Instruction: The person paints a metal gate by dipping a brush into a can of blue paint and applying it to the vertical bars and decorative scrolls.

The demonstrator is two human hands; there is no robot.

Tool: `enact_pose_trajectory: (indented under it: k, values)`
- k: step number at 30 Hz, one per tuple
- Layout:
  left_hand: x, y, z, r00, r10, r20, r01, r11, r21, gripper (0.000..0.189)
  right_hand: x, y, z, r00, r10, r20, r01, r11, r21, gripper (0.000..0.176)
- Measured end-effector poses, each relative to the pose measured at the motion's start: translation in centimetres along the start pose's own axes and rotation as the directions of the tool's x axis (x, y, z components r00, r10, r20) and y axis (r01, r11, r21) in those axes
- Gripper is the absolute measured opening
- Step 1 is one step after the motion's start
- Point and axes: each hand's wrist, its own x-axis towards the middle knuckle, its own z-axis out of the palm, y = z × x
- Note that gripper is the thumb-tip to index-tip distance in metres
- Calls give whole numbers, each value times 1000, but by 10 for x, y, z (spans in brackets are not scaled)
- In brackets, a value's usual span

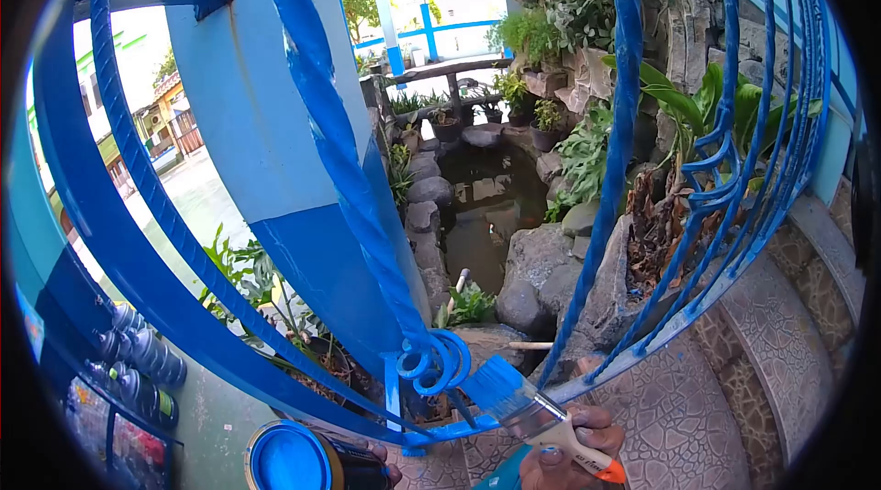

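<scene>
My right hand point(549, 470) is closed around the pale handle of a paintbrush point(541, 418). The handle ends in an orange tip, and the wide bristles are coated in blue. They lie beside, and seem to touch, the blue curled scroll point(431, 363) low on a metal railing. At the bottom left, my left hand point(392, 469) shows only its fingertips, wrapped around the side of a paint can point(292, 461). Bright blue paint fills the can's open top. Twisted blue bars point(341, 137) of the railing rise in front of me.
Behind the bars, a blue pillar point(262, 114) stands beside a rock-edged pond point(482, 206). Potted plants and a stone wall point(684, 22) surround the water. Stone-patterned steps point(771, 325) rise at the right. Several large bottles point(138, 357) stand at the lower left.
</scene>
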Motion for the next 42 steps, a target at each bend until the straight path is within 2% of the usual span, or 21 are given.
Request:
enact_pose_trajectory:
  k: [6, 11, 12, 14, 17, 19, 22, 25, 27, 30, 34, 36, 37, 38, 39, 40, 41, 42]
  values:
    - [-6, -2, -1, 1000, -8, 19, 8, 1000, -17, 71, -5, 1, 5, 1000, 1, -25, 0, 1000, 9, 44]
    - [-13, -4, -5, 999, -26, 47, 28, 999, -45, 70, -8, 5, 14, 984, 14, -180, 0, 997, 77, 48]
    - [-15, -3, -5, 998, -26, 56, 29, 998, -53, 70, -2, 4, 19, 985, 4, -172, 10, 997, 79, 48]
    - [-20, -2, -10, 997, -34, 71, 40, 996, -82, 70, 7, -4, 20, 998, -39, 39, 40, 999, -29, 49]
    - [-27, -2, -16, 992, -49, 118, 67, 987, -148, 70, 5, -7, 11, 999, -14, -31, 16, 999, 51, 45]
    - [-30, -1, -16, 983, -54, 176, 86, 980, -180, 70, 8, -14, 17, 998, -61, -9, 61, 998, -13, 42]
    - [-31, 0, -18, 977, -37, 209, 69, 986, -149, 68, 10, -8, 11, 920, -161, 357, 190, 980, -50, 47]
    - [-28, 1, -16, 961, -55, 271, 87, 990, -108, 67, 6, -18, 1, 908, -27, 419, 70, 994, -89, 47]
    - [-31, 0, -12, 963, -68, 260, 104, 987, -125, 66, 1, -19, 0, 953, -79, 292, 111, 989, -96, 44]
    - [-31, 1, -7, 960, -96, 263, 131, 984, -119, 65, 6, -16, 13, 970, -185, 156, 205, 971, -126, 39]
    - [-29, 3, -18, 959, -85, 272, 122, 985, -122, 67, -6, -12, 1, 888, -198, 414, 297, 936, -189, 35]
    - [-30, 3, -24, 958, -85, 272, 140, 972, -189, 76, -23, -14, -15, 920, -45, 388, 153, 956, -252, 30]
    - [-33, 3, -24, 956, -95, 278, 149, 972, -180, 70, -30, -15, -22, 925, 41, 378, 74, 956, -284, 27]
    - [-36, 5, -20, 953, -105, 283, 158, 973, -171, 64, -32, -15, -28, 916, 104, 387, 68, 911, -406, 17]
    - [-36, 7, -17, 950, -114, 292, 166, 973, -159, 60, -44, -5, -37, 885, 294, 360, -131, 901, -414, 16]
    - [-36, 9, -18, 930, -134, 343, 205, 962, -180, 58, -62, 14, -53, 817, 473, 329, -323, 849, -418, 16]
    - [-37, 10, -20, 939, -118, 322, 172, 974, -145, 58, -75, 23, -63, 714, 637, 291, -502, 755, -422, 16]
    - [-38, 11, -21, 947, -106, 303, 145, 984, -106, 57, -83, 24, -54, 540, 830, 140, -640, 513, -572, 12]
